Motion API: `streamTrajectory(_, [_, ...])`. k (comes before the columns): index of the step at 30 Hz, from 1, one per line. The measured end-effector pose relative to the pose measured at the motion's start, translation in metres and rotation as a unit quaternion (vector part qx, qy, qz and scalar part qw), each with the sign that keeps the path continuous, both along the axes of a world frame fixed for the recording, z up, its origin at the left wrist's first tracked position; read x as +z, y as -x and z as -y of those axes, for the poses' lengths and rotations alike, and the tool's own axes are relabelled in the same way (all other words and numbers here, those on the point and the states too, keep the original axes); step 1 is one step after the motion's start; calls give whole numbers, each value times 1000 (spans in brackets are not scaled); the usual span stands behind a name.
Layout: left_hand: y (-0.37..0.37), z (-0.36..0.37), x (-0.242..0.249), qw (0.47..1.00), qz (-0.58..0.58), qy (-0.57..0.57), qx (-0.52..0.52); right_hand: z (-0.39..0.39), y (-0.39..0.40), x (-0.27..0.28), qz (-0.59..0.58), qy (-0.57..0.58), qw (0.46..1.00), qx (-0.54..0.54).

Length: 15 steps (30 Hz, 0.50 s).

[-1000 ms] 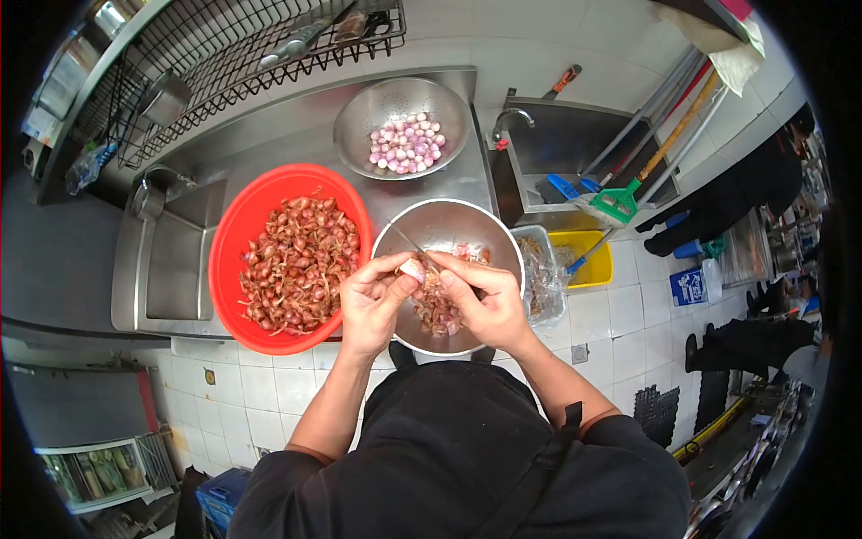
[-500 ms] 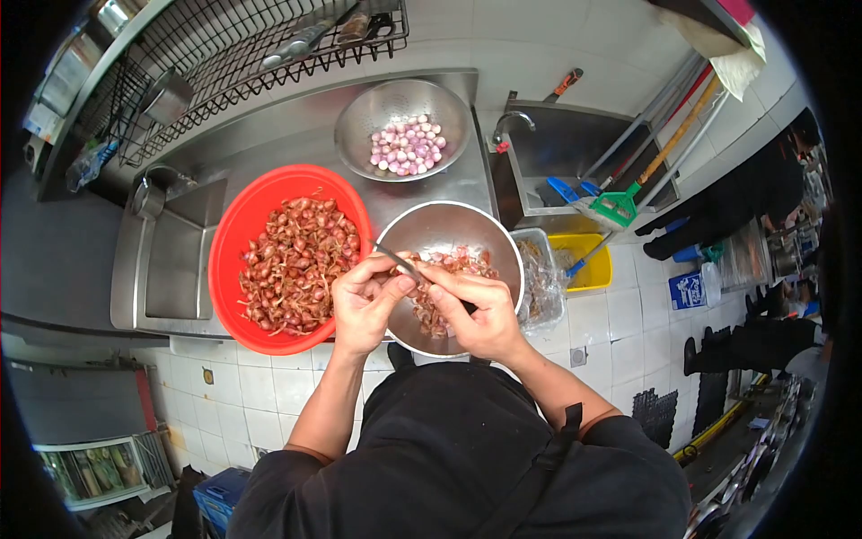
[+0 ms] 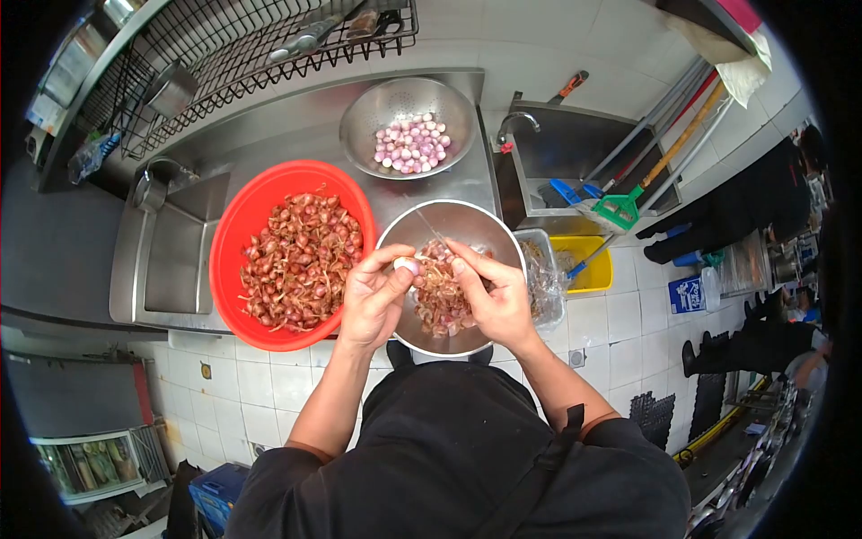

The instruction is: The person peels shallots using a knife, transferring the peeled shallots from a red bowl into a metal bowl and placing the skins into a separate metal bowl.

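A pale peeled shallot point(image 3: 409, 265) is pinched between the thumb and fingers of my left hand point(image 3: 377, 292). My right hand point(image 3: 494, 296) is closed on a small knife point(image 3: 431, 228), its thin blade pointing up and to the left. Both hands are over a steel bowl point(image 3: 509, 247) with reddish skins point(image 3: 443, 301) in it. On the left, a red basin point(image 3: 224, 296) is full of unpeeled shallots point(image 3: 301, 256). Behind the bowl, a steel colander point(image 3: 359, 126) holds peeled white and purple shallots point(image 3: 411, 144).
A plastic container point(image 3: 545, 287) with skins sits right of the bowl, beside a yellow bin point(image 3: 588, 265). Sinks point(image 3: 180, 260) stand left and back right, the latter with brooms. A wire rack point(image 3: 242, 54) hangs above. People in dark clothes are at far right.
My right hand and the knife have come away from the shallot, and the blade now points further up over the bowl. The shallot in my left hand shows more clearly.
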<state>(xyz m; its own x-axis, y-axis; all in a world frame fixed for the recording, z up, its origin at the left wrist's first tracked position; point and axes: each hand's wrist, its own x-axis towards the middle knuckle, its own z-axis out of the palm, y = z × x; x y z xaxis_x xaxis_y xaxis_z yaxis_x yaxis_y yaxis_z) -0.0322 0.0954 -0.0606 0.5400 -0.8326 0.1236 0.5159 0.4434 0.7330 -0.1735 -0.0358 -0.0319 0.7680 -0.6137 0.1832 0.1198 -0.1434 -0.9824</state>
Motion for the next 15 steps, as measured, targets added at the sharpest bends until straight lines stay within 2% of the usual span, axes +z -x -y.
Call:
streamTrajectory(3, [1,0,5,999,31,-22,2,7,2,-2,-18,9,1000,-8])
streamTrajectory(5, [7,1,17,997,13,-48,59,5,7,5,-33,22,999,6])
streamTrajectory(7, [7,1,9,996,40,-42,73,-4,14,24,-130,-68,987,58])
streamTrajectory(8, [7,1,6,993,68,-37,87,-8,12,21,-131,-69,987,56])
streamTrajectory(10, [10,1,9,991,89,-45,87,-14,6,13,32,41,995,86])
streamTrajectory(11, [11,1,11,988,111,-53,90,-15,4,14,30,76,994,76])
streamTrajectory(15, [7,-5,8,976,167,-84,114,-14,5,13,33,100,992,76])
